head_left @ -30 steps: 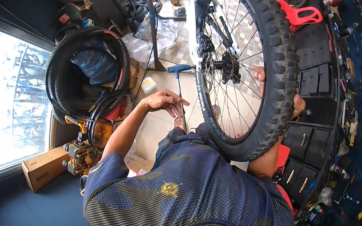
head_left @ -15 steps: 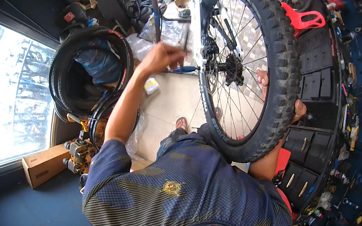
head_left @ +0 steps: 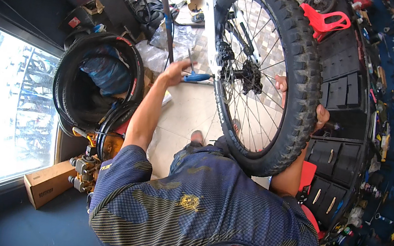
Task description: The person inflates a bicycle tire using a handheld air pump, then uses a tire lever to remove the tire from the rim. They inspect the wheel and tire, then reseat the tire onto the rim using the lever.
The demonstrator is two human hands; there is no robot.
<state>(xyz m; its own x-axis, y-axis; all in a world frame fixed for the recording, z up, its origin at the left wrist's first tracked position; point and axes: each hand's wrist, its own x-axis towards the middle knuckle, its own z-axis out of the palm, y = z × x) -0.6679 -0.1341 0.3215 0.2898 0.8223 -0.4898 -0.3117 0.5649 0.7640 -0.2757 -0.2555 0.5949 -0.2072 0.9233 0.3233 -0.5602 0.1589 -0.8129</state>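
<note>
A bicycle wheel with a knobby black tyre (head_left: 303, 82) stands upright in front of me, with the rear cassette (head_left: 250, 80) and a brake disc at its hub. It sits beside a white frame stay (head_left: 214, 35). My right hand (head_left: 322, 114) is wrapped round the tyre and rim from the right; its fingers show through the spokes and the palm is hidden. On the left, a T-handle hex wrench (head_left: 198, 78) with a blue grip and a thin metal rod points at the axle end. My left hand (head_left: 176, 72) has its fingers curled on the wrench's outer end.
Loose tyres (head_left: 137, 68) are stacked at the left, near a cardboard box (head_left: 48, 184) and a bright window. Black drawers (head_left: 329, 158) and a tool-covered blue wall (head_left: 392, 149) line the right. A red plastic piece (head_left: 325, 21) lies beyond the tyre.
My left hand has moved slightly down and left, and the wrench's rod has swung left with it. My right hand keeps its hold on the tyre. The wheel sits slightly further left in view.
</note>
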